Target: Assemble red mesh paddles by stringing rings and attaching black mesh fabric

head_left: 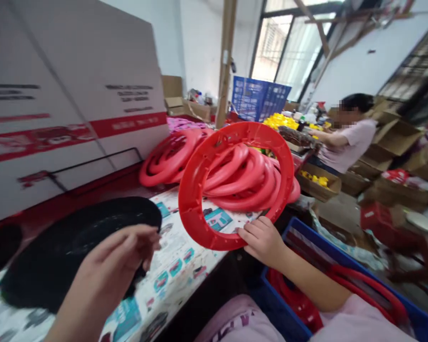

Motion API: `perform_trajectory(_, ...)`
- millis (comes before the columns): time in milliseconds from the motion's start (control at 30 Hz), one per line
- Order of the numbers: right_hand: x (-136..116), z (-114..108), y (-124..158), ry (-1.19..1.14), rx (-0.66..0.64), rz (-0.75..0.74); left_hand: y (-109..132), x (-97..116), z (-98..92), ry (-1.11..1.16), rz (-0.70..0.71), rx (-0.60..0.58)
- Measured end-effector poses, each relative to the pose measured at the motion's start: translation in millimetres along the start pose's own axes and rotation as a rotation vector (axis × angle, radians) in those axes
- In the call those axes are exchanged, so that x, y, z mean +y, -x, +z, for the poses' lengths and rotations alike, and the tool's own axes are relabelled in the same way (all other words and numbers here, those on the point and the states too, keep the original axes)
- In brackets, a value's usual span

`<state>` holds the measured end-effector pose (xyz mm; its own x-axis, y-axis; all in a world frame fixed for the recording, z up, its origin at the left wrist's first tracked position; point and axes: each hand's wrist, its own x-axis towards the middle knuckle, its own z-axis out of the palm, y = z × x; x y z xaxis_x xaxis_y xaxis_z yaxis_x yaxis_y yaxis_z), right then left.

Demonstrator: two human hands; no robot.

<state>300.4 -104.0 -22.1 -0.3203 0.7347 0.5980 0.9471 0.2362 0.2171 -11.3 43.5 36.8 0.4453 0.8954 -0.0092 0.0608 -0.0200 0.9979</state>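
Note:
My right hand [266,242] grips the lower edge of a red plastic ring [193,199], fingers over its inner rim. The ring is held up and tilted, its ribbed, hollow side facing me. My left hand [119,263] is raised in front of a flat black disc [74,237], its fingers loosely bent and slightly blurred. Nothing shows between those fingers, and I cannot tell whether they touch the disc. Behind the held ring lies a heap of smooth pinkish-red rings [248,178] on the patterned table covering [178,247].
A large printed carton [74,61] stands at the left behind a black wire frame [92,161]. A blue crate [306,235] with red ring parts sits below my right arm. At the far right, another person [353,137] works near yellow pieces [280,121] and cardboard boxes [395,137].

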Motion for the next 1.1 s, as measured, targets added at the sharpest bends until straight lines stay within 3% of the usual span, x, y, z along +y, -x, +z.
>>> perform_trajectory(67, 10.8, 2.1, -17.8, 0.020, -0.025, -0.105, -24.0, 34.3, -24.6, 0.169, -0.069, 0.112)
perform_trajectory(133, 22.5, 3.0, -35.1, 0.033, -0.036, -0.205, -48.0, 66.1, -61.1, 0.321, 0.067, 0.371)
perform_trajectory(167, 28.8, 3.3, -43.5, 0.034, -0.037, -0.253, -58.2, 78.5, -80.3, 0.344, 0.119, 0.430)
perform_trajectory(267, 49.4, 4.0, -69.1, 0.027, -0.027, -0.357, -77.6, 97.9, -124.0, 0.296, 0.127, 0.448)
perform_trajectory(333, 63.0, 4.0, -86.4, 0.008, -0.025, -0.419, -81.0, 100.7, -134.7, 0.245, 0.094, 0.384)
perform_trajectory(500, 85.4, 0.6, -123.4, -0.106, -0.128, -0.575, -67.3, 108.5, -116.2, 0.050, 0.151, 0.196)
perform_trajectory(533, 87.1, -0.5, -128.9, -0.137, -0.158, -0.599, -62.9, 110.5, -108.7, -0.130, 0.090, 0.070)
perform_trajectory(633, 88.0, -4.0, -143.0, -0.224, -0.250, -0.643, -52.1, 110.6, -84.5, -0.445, -0.129, -0.153)
perform_trajectory(733, 85.9, -8.5, -157.4, -0.295, -0.342, -0.632, -45.7, 102.0, -66.0, -0.558, -0.204, -0.382)
perform_trajectory(833, 82.2, -16.8, -175.0, -0.349, -0.429, -0.596, -40.1, 93.5, -59.7, -0.550, -0.257, -0.526)
perform_trajectory(1000, 67.3, -41.4, -207.1, -0.352, -0.556, -0.533, -32.7, 84.1, -52.9, -0.443, -0.567, -0.833)
perform_trajectory(1100, 54.2, -53.9, -223.2, -0.144, -0.713, -0.568, -26.2, 67.7, -32.4, -0.381, -0.748, -0.969)
